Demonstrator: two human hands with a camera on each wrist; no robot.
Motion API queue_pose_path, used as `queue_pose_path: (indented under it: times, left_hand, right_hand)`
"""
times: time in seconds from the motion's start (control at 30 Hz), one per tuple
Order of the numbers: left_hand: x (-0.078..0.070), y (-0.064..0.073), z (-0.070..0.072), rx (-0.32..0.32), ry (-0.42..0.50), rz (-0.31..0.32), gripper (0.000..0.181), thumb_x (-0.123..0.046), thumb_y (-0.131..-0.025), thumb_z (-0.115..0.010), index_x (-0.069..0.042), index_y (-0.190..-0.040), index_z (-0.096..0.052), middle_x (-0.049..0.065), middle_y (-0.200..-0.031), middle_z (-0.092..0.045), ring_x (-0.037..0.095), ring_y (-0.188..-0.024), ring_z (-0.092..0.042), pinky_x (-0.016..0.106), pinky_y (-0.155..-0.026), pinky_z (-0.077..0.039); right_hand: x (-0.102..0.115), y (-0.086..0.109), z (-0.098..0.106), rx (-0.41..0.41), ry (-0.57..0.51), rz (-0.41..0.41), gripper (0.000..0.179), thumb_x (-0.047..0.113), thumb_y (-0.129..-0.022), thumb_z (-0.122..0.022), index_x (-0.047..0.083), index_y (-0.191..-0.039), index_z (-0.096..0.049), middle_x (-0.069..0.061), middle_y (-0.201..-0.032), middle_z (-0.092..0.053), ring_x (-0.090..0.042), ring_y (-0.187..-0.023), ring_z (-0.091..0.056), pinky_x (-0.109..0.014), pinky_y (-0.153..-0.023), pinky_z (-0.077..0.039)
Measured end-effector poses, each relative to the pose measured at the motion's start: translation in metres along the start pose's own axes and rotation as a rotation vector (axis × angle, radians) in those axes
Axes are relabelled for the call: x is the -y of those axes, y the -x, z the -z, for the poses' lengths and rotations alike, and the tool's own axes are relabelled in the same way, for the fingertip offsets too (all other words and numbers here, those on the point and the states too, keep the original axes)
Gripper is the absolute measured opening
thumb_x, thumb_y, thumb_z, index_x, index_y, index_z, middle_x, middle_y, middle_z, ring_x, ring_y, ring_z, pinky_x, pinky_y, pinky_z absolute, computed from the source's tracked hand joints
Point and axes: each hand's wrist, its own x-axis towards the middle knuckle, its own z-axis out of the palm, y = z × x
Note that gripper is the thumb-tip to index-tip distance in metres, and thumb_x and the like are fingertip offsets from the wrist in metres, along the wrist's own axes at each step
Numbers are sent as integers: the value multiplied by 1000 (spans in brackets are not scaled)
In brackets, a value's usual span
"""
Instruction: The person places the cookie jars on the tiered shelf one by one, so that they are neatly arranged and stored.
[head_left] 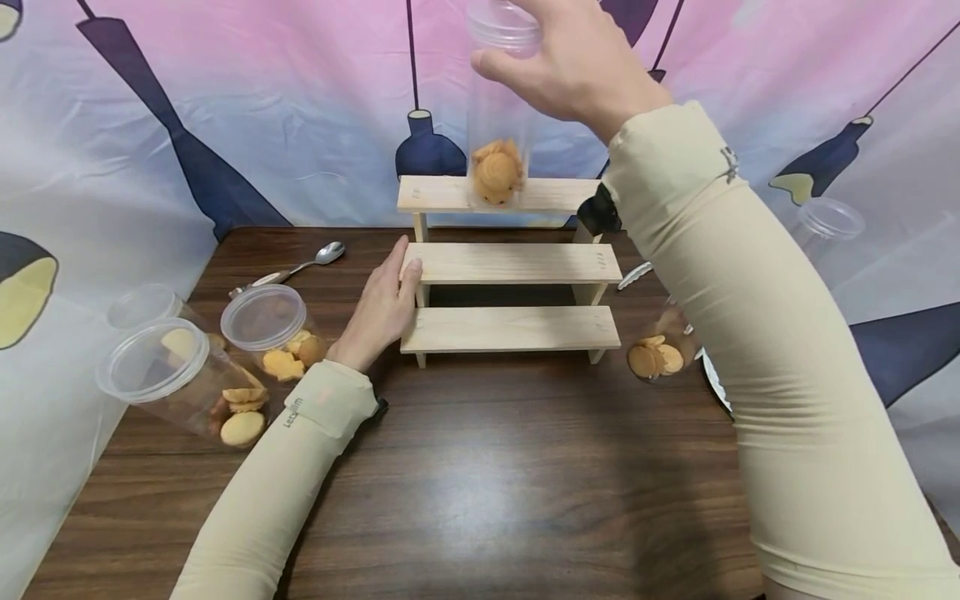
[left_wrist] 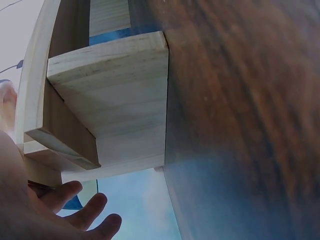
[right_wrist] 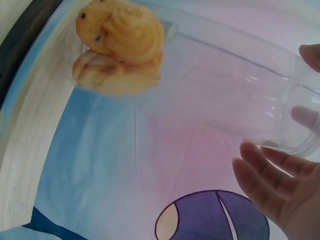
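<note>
A tall clear jar (head_left: 498, 108) with chick-shaped biscuits (right_wrist: 120, 40) at its bottom stands on the top step of a three-step wooden rack (head_left: 513, 262). My right hand (head_left: 577, 62) grips this jar near its lid, thumb on one side and fingers on the other. The left hand (head_left: 382, 304) rests against the left end of the rack's middle step. In the left wrist view, several of its fingers (left_wrist: 87, 212) extend loosely beside the wooden end panel (left_wrist: 120, 110).
At the left stand several lidded clear jars (head_left: 168, 362) of biscuits. A spoon (head_left: 300, 265) lies behind them. Right of the rack is another biscuit jar (head_left: 656, 358), partly behind my right arm. A silvery utensil (head_left: 636, 275) and a plate-like edge (head_left: 716, 385) show near it.
</note>
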Motion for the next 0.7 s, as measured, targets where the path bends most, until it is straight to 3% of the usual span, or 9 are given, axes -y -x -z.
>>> queue_pose_path:
  times: [0.2,0.37,0.47,0.57,0.7]
  left_hand:
    - [1,2,0,-3,-3,3,68,-52,-107,-22,-12,-161,-15,15,-163,-24,39,-147,-25,53,-119,-21]
    - [0,2,-2,-7,9,-12,67,-51,-107,-23,-12,-161,-15,15,-163,-24,38,-147,-26,52,-119,-22]
    - [-1,1,-3,-11,19,-29,67,-50,-107,-23,-10,-161,-15,15,-163,-23,37,-148,-26,51,-120,-22]
    - [-1,1,-4,-11,22,-31,67,-50,-107,-23,-9,-161,-16,15,-163,-23,36,-148,-25,50,-120,-21]
    - [-1,1,-4,-13,16,-29,68,-50,-107,-23,-8,-160,-17,16,-163,-24,37,-148,-26,51,-120,-21]
  right_hand:
    - [6,-6,-8,15,0,-47,71,61,-88,-56,48,-153,-31,14,-161,-26,-10,-143,-32,-36,-117,-28]
    - [5,-8,-17,18,31,-85,75,68,-87,-53,47,-155,-28,11,-164,-16,-14,-147,-27,-57,-118,-17]
    - [4,-10,-19,25,19,-87,75,69,-87,-53,49,-154,-28,9,-164,-16,-17,-146,-29,-55,-118,-16]
    - [4,-12,-22,33,8,-87,75,69,-87,-54,50,-154,-26,5,-164,-17,-19,-142,-35,-41,-117,-26]
    - [3,-13,-26,30,5,-86,75,69,-86,-54,51,-153,-27,1,-162,-21,-20,-137,-42,-38,-114,-32]
